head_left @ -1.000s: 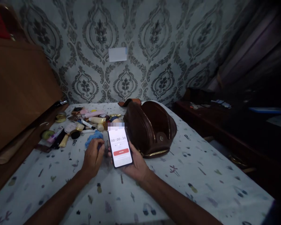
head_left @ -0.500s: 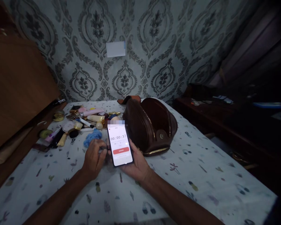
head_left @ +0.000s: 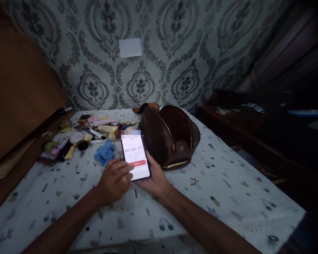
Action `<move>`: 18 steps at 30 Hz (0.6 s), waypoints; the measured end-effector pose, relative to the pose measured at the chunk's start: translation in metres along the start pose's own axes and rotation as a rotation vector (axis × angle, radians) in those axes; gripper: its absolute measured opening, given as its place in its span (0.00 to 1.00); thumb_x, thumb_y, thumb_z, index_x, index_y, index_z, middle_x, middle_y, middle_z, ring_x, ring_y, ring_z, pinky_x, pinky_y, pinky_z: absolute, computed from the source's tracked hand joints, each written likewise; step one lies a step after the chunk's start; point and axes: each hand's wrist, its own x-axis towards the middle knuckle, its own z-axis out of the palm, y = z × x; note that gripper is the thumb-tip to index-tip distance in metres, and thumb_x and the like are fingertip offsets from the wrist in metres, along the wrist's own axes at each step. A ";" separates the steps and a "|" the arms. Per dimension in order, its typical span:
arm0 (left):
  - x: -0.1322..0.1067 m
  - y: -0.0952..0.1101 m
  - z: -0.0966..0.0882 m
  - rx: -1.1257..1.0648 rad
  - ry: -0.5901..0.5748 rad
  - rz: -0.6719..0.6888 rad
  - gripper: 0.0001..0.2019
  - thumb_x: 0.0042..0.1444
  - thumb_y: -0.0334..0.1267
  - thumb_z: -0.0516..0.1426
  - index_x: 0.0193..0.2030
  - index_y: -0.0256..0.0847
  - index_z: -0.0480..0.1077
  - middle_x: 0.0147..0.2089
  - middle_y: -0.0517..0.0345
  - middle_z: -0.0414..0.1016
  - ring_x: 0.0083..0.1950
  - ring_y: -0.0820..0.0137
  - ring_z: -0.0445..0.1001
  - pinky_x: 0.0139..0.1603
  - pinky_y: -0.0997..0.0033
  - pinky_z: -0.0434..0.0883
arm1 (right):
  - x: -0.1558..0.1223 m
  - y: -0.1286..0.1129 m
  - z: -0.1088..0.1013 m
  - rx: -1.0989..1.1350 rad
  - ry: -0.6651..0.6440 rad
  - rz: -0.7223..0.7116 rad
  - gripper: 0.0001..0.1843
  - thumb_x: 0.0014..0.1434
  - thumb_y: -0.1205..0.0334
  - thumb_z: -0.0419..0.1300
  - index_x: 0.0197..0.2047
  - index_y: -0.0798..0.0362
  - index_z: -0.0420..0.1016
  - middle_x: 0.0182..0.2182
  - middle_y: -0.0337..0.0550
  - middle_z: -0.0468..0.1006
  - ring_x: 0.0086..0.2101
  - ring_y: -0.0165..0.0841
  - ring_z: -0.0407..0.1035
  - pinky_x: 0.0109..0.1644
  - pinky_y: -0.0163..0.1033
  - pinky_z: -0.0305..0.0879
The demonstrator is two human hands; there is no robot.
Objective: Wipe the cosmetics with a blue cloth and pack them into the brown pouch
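Note:
My right hand [head_left: 157,179] holds a smartphone [head_left: 135,155] upright over the table, its lit screen showing 00:00:37 above a red button. Over the lower left of that screen reach the fingers of my left hand [head_left: 116,181], stretched out and holding nothing; a fingertip lies at the red button. A blue scrunchie-like cloth [head_left: 105,153] rests just beyond my left hand. Right behind the phone stands a dark brown bag [head_left: 159,141], its zipped top gaping wide.
Several cosmetics, among them a pink tube [head_left: 104,122], a cream tube [head_left: 107,129] and a round black-rimmed jar [head_left: 82,145], lie at the back left. A brown board [head_left: 21,98] leans on the left. The patterned tablecloth [head_left: 175,215] ends at the front edge.
My left hand has moved right, from beside the phone onto its lower screen, and its fingers have stretched out. My right hand still holds the phone. The view has tilted slightly down.

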 end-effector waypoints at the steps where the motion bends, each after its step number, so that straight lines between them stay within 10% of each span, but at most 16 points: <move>1: 0.001 0.000 0.000 0.003 -0.004 0.005 0.08 0.60 0.28 0.55 0.44 0.43 0.68 0.44 0.52 0.82 0.50 0.63 0.74 0.54 0.56 0.69 | 0.000 0.000 0.001 0.012 0.010 0.002 0.29 0.71 0.47 0.46 0.59 0.62 0.70 0.48 0.53 0.82 0.48 0.39 0.74 0.60 0.47 0.65; 18: 0.000 0.001 0.000 0.000 -0.017 0.018 0.07 0.61 0.31 0.54 0.46 0.42 0.68 0.44 0.49 0.82 0.50 0.62 0.75 0.55 0.56 0.70 | -0.003 0.000 0.003 -0.003 -0.011 0.007 0.29 0.71 0.47 0.46 0.59 0.62 0.70 0.50 0.55 0.81 0.50 0.40 0.74 0.60 0.49 0.65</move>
